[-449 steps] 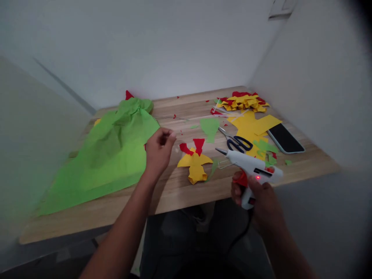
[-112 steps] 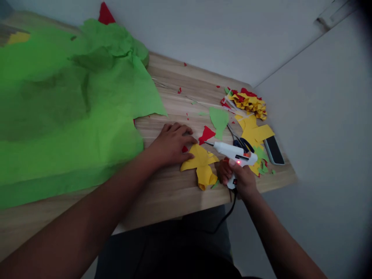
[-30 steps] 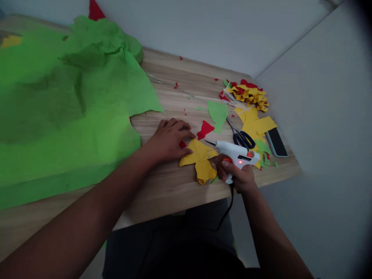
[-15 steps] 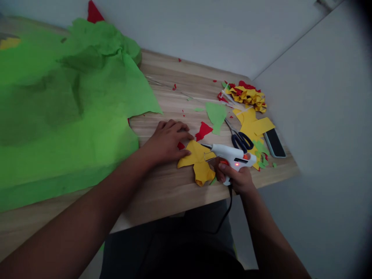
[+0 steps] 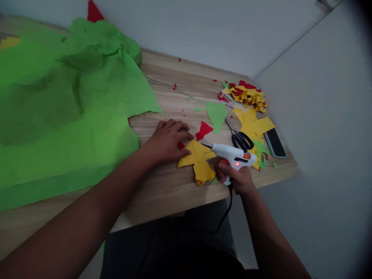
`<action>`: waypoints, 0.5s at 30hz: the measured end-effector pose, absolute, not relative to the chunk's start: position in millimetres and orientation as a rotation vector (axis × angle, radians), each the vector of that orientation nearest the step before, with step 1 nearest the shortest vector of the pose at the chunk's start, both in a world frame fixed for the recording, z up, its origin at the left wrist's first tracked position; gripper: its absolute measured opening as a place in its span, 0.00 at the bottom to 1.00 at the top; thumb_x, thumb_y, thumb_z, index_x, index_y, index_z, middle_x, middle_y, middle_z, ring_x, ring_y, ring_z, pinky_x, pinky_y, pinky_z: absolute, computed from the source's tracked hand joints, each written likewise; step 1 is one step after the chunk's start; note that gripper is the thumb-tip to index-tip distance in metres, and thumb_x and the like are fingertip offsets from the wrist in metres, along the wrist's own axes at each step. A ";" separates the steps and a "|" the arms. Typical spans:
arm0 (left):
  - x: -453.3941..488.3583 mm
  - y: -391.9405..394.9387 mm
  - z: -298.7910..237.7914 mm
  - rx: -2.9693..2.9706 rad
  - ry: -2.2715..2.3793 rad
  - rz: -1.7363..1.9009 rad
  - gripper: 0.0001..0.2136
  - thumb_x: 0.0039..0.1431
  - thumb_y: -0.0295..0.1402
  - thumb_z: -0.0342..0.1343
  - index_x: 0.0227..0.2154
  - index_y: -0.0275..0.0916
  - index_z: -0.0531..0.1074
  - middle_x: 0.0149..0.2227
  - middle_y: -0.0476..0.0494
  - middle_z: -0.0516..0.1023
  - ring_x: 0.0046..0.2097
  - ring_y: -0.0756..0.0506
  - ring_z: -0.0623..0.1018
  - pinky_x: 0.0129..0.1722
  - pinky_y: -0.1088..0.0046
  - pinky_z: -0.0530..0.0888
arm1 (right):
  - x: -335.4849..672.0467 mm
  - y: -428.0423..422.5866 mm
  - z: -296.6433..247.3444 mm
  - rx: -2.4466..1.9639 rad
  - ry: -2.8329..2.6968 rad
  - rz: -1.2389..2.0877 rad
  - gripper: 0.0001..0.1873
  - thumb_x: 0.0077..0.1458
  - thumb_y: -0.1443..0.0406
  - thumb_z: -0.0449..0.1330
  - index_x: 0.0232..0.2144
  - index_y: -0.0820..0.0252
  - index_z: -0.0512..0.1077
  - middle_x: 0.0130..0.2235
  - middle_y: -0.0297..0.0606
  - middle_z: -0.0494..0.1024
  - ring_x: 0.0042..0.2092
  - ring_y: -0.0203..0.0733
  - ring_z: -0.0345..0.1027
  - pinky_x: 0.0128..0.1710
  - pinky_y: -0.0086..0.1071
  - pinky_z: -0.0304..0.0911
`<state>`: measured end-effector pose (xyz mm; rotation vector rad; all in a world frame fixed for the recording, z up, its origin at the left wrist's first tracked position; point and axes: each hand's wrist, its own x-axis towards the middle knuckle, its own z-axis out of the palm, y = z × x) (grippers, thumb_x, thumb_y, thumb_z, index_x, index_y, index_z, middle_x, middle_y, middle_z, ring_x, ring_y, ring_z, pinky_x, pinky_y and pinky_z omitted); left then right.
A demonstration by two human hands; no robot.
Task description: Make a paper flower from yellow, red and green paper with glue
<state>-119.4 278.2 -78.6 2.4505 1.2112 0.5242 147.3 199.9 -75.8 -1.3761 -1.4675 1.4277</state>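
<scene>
My right hand [image 5: 236, 176] grips a white hot glue gun [image 5: 229, 153] by its handle, with fingers at the orange trigger. A red light glows on the gun's side, and its metal nozzle points left over a yellow crepe paper flower piece [image 5: 199, 157]. My left hand [image 5: 170, 141] rests on the table with its fingers apart, its thumb touching the left edge of the yellow piece. A small red scrap [image 5: 181, 145] lies by its fingers. Just beyond the nozzle lies a red paper piece [image 5: 204, 130].
Green crepe paper [image 5: 72, 116] covers the table's left side. Navy-handled scissors [image 5: 241, 139], a light green scrap [image 5: 216, 116], yellow paper strips [image 5: 250, 122], a ruffled yellow-and-red bundle [image 5: 247, 97] and a phone [image 5: 275, 142] lie right. The gun's black cord [image 5: 225, 217] hangs over the front edge.
</scene>
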 end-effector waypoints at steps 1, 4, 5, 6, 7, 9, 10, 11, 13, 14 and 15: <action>-119.4 278.1 -78.7 2.453 1.210 0.527 0.19 0.55 0.46 0.62 0.50 0.50 0.77 0.57 0.44 0.72 0.59 0.36 0.67 0.59 0.52 0.57 | 147.6 200.1 -76.0 -1.373 -1.462 1.440 0.21 0.55 0.50 0.63 0.19 0.55 0.67 0.16 0.31 0.67 0.19 0.37 0.60 0.21 0.34 0.59; -119.3 277.9 -78.1 2.452 1.210 0.518 0.19 0.55 0.46 0.62 0.50 0.50 0.77 0.57 0.44 0.72 0.59 0.36 0.67 0.59 0.52 0.57 | 148.0 200.2 -76.1 -1.363 -1.425 1.474 0.20 0.54 0.51 0.64 0.19 0.55 0.68 0.16 0.31 0.67 0.20 0.37 0.60 0.21 0.34 0.59; -119.2 277.8 -77.7 2.448 1.212 0.513 0.19 0.56 0.46 0.62 0.50 0.50 0.76 0.57 0.44 0.72 0.59 0.36 0.67 0.59 0.52 0.57 | 147.9 200.0 -76.0 -1.365 -1.422 1.474 0.20 0.54 0.51 0.64 0.19 0.55 0.68 0.16 0.31 0.67 0.20 0.37 0.60 0.22 0.34 0.60; -119.2 277.7 -77.5 2.445 1.213 0.508 0.19 0.56 0.46 0.62 0.50 0.50 0.76 0.57 0.44 0.72 0.59 0.36 0.67 0.59 0.52 0.57 | 147.8 199.8 -75.8 -1.369 -1.419 1.473 0.20 0.54 0.51 0.64 0.19 0.55 0.67 0.16 0.31 0.67 0.20 0.37 0.60 0.22 0.34 0.60; -119.2 277.7 -77.4 2.444 1.212 0.507 0.19 0.56 0.46 0.61 0.50 0.50 0.76 0.57 0.44 0.72 0.59 0.36 0.66 0.59 0.52 0.57 | 147.7 199.7 -75.6 -1.374 -1.419 1.472 0.20 0.54 0.51 0.64 0.18 0.55 0.67 0.16 0.31 0.67 0.20 0.37 0.60 0.22 0.34 0.60; -119.3 277.7 -77.6 2.446 1.206 0.518 0.19 0.56 0.46 0.62 0.50 0.50 0.76 0.57 0.44 0.72 0.59 0.36 0.67 0.59 0.52 0.57 | 147.5 199.3 -75.2 -1.382 -1.420 1.472 0.20 0.54 0.51 0.63 0.18 0.55 0.67 0.16 0.31 0.67 0.20 0.37 0.60 0.22 0.34 0.59; -119.4 277.8 -78.0 2.448 1.201 0.525 0.19 0.56 0.46 0.62 0.50 0.50 0.76 0.57 0.44 0.72 0.59 0.36 0.67 0.59 0.52 0.57 | 147.3 199.1 -75.1 -1.381 -1.417 1.470 0.20 0.54 0.51 0.63 0.18 0.55 0.67 0.16 0.31 0.67 0.20 0.37 0.59 0.22 0.34 0.59; -119.4 277.9 -78.3 2.449 1.198 0.529 0.19 0.56 0.46 0.62 0.50 0.50 0.76 0.57 0.44 0.72 0.59 0.36 0.67 0.59 0.52 0.57 | 147.2 199.0 -75.1 -1.376 -1.415 1.473 0.20 0.54 0.52 0.63 0.18 0.55 0.68 0.16 0.31 0.67 0.20 0.37 0.59 0.22 0.34 0.58; -119.6 278.0 -78.7 2.447 1.199 0.527 0.19 0.56 0.46 0.62 0.50 0.51 0.76 0.57 0.44 0.72 0.59 0.36 0.66 0.59 0.52 0.57 | 147.0 198.7 -75.2 -1.360 -1.403 1.480 0.19 0.55 0.53 0.63 0.18 0.56 0.68 0.16 0.31 0.67 0.20 0.37 0.59 0.22 0.34 0.58; -119.6 278.1 -78.7 2.445 1.201 0.525 0.19 0.56 0.46 0.61 0.50 0.50 0.76 0.57 0.44 0.72 0.59 0.36 0.66 0.59 0.52 0.56 | 146.8 198.6 -75.2 -1.352 -1.391 1.482 0.19 0.55 0.53 0.64 0.19 0.56 0.68 0.16 0.31 0.67 0.20 0.37 0.60 0.22 0.34 0.57; -119.7 278.1 -78.6 2.445 1.202 0.522 0.19 0.56 0.46 0.61 0.50 0.50 0.76 0.57 0.44 0.72 0.59 0.36 0.66 0.59 0.52 0.56 | 146.7 198.6 -75.2 -1.345 -1.379 1.485 0.19 0.54 0.53 0.64 0.19 0.56 0.69 0.16 0.31 0.67 0.20 0.37 0.60 0.22 0.34 0.57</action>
